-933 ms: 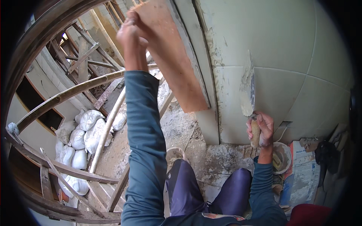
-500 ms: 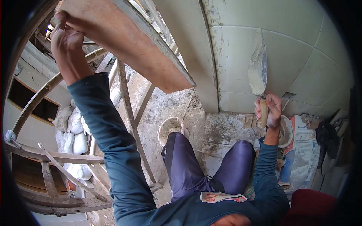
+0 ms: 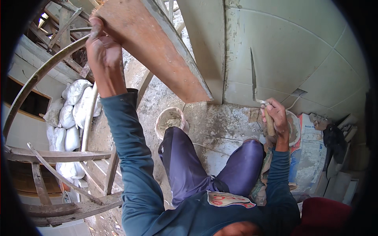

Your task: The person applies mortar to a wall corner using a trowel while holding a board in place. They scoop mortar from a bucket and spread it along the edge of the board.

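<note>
My left hand (image 3: 105, 51), raised at the upper left, is closed on the edge of a long tapered slab (image 3: 153, 51), which looks like a cut tile. Its reddish-brown face is towards me, and a grey band runs along its right edge. On the right, my right hand (image 3: 277, 116) grips the wooden handle of a trowel (image 3: 270, 122). The blade points away from me and is seen edge-on, so its faces are hidden. Just beyond the blade is a wall of pale green tiles (image 3: 283, 51); I cannot tell whether they touch.
A bucket of greyish paste (image 3: 172, 118) stands by my left knee. Another bucket (image 3: 293, 128) sits behind my right hand, beside a blue-and-white sack (image 3: 309, 157). White filled bags (image 3: 73, 118) are piled at left, near a wooden frame (image 3: 59, 154). A pale upright panel (image 3: 202, 43) adjoins the tiled wall.
The trowel has turned from showing its paste-covered face to edge-on. My left hand and the slab now appear farther right; the whole view has also shifted.
</note>
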### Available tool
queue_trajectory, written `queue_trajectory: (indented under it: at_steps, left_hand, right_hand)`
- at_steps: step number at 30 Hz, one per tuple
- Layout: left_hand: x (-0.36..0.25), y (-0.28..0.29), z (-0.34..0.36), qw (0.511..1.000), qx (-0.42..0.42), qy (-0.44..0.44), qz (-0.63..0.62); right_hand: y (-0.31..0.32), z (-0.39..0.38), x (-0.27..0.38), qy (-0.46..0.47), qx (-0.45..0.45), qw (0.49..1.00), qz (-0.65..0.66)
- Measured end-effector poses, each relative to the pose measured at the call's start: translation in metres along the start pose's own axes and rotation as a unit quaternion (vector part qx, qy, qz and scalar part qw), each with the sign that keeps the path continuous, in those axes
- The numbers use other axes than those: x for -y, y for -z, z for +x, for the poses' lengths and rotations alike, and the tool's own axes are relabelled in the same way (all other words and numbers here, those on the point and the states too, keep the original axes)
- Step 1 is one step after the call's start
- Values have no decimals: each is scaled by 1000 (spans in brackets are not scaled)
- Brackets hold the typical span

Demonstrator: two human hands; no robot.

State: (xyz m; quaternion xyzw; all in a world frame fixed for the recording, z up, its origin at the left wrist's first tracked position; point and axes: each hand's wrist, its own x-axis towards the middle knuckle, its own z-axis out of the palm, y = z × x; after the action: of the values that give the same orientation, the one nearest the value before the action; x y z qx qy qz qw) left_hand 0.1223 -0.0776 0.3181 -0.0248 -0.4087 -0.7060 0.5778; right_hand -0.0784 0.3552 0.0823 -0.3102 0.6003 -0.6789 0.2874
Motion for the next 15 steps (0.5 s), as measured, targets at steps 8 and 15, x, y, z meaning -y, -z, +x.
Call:
queue_trajectory:
  at_steps: [8, 15]
  left_hand:
    - [45, 42, -119, 999, -21, 37, 32]
    - [92, 143, -214, 997, 10, 72, 20]
  right_hand:
    - [8, 14, 33, -9, -38, 959, -279]
    - [-12, 44, 52, 151, -46, 867, -473]
